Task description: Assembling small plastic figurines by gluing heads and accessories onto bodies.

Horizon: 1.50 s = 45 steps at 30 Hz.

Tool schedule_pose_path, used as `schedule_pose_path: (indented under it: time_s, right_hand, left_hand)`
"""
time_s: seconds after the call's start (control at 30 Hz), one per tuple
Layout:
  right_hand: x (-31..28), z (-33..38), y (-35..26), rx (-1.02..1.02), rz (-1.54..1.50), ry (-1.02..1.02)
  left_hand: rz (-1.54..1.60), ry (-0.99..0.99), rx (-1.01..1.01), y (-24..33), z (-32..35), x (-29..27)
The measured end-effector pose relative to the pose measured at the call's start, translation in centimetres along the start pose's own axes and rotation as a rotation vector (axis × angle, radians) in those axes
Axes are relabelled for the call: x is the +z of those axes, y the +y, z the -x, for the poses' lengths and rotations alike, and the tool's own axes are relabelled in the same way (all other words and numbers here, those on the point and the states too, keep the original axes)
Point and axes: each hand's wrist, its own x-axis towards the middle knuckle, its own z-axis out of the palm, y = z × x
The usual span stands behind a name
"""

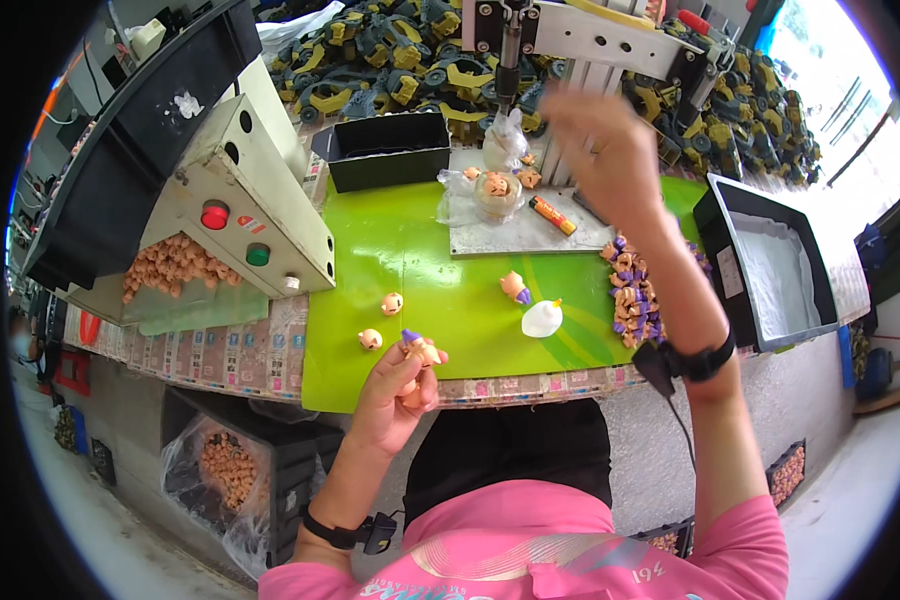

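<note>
Left hand (pixel 402 385) grips a small toy figure (pixel 421 349) above the green desk (pixel 390 260) edge. Right hand (pixel 602 140) raised near the press machine (pixel 570 40), blurred; grip state can't be told.

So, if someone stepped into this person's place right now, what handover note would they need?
Left hand: shut on a small toy figure with a purple tip, held above the near edge of the green mat.
Right hand: raised and blurred beside the press; whether it holds anything cannot be told.
A head piece sits in the fixture under the press.
Two loose heads and one figure lie on the mat; a pile of purple-and-tan pieces lies at right.
Left: the loose parts on the mat look unassembled.
</note>
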Motion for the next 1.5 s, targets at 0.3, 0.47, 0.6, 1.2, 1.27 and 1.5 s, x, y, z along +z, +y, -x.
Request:
schedule_pose_path:
  time_s: [0.3,0.47,0.6,1.2,1.27,1.5]
  right_hand:
    - [7.7,9.8,3.9,0.244,0.006,-0.661]
    - [6.6,10.8,1.7,0.162,-0.139,-0.375]
    - [-3.8,10.8,1.0,0.398,-0.017,-0.065]
    - [-16.7,15.5,6.8,0.541,0.614,-0.344]
    - [-15.0,13.6,10.3,0.739,0.791,-0.670]
    - [-10.6,15.4,17.7,0.993,0.896,-0.943]
  left_hand:
    - [-0.066,-0.025,0.002,-0.6,-1.9,3.1]
    - [-0.105,-0.012,0.069,-0.2,-1.0,2.3]
    - [-0.187,0.088,0.126,1.9,0.3,-0.2]
    - [-0.470,0.023,0.141,5.4,-6.8,4.3]
    - [-0.482,0.026,0.081,5.5,-7.4,5.6]
    - [-0.465,0.047,0.024,5.8,-8.5,5.6]
